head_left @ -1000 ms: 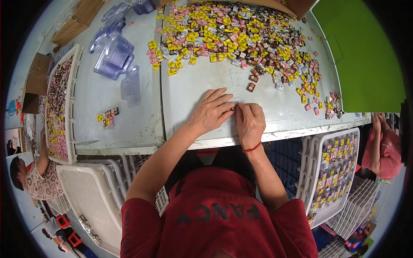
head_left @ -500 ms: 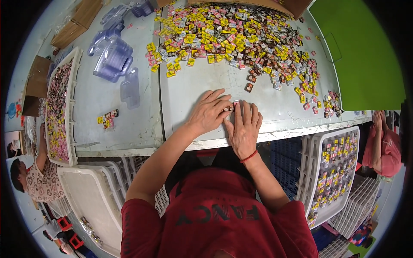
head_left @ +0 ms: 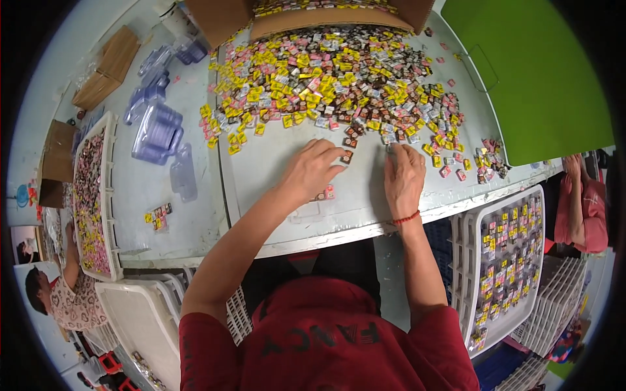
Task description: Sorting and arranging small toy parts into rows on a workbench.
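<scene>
My left hand (head_left: 308, 172) reaches over the table with thumb and forefinger apart. Its forefinger is at a small brown wrapped block (head_left: 347, 157), the nearest of a short row leading from the pile. Partly covered by that hand, a clear plastic tray (head_left: 306, 213) lies near the table edge with pink blocks (head_left: 328, 191) in it. My right hand (head_left: 405, 174), a red cord at its wrist, has its fingers curled at the pile's near edge. A whitish bit shows at those fingertips, too small to name. The large pile of small yellow, pink, brown and white blocks (head_left: 313, 85) spreads beyond both hands.
An open cardboard box (head_left: 332, 26) stands behind the pile. Clear plastic trays (head_left: 156, 133) are stacked at left, near a white crate (head_left: 116, 215) of blocks. A green board (head_left: 528, 78) lies at right. Filled packs fill a white crate (head_left: 479, 260). Other people work on both sides.
My hands have moved apart and away from the table edge toward the pile. The pink blocks in the clear tray, covered before, now show beside my left hand. The whole view has shifted.
</scene>
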A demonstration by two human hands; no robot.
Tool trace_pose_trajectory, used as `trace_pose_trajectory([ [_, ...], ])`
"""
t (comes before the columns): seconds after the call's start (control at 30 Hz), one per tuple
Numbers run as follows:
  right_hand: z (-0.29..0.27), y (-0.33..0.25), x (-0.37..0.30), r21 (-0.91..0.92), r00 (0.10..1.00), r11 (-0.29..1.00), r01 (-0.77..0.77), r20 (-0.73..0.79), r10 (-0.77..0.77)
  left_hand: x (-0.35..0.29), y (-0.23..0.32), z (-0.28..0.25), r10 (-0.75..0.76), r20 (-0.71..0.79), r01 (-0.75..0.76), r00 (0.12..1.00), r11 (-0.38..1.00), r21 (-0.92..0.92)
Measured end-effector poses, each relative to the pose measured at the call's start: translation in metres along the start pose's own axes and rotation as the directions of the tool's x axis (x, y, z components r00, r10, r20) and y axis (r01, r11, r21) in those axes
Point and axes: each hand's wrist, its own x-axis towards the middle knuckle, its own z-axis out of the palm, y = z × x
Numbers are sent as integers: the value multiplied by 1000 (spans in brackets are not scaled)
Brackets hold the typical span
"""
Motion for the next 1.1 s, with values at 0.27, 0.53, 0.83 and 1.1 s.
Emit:
trace_pose_trajectory([
  [0.27, 31, 13, 20, -177, 998, 982, 60, 34, -55, 21, -32, 34, 94, -22, -93, 995, 995, 35],
  [0.53, -6, 13, -18, 180, 1000, 984, -12, -5, 13, 20, -13, 25, 46, 82, -40, 996, 997, -73],
  [0.83, -28, 28, -21, 140, 985, 984, -111, 148, 90, 45, 12, 46, -104, 202, 160, 974, 944, -288],
  [1.1, -18, 16, -13, -12, 989, 1000, 18, 144, -17, 43, 2, 51, -110, 154, 121, 982, 991, -64],
])
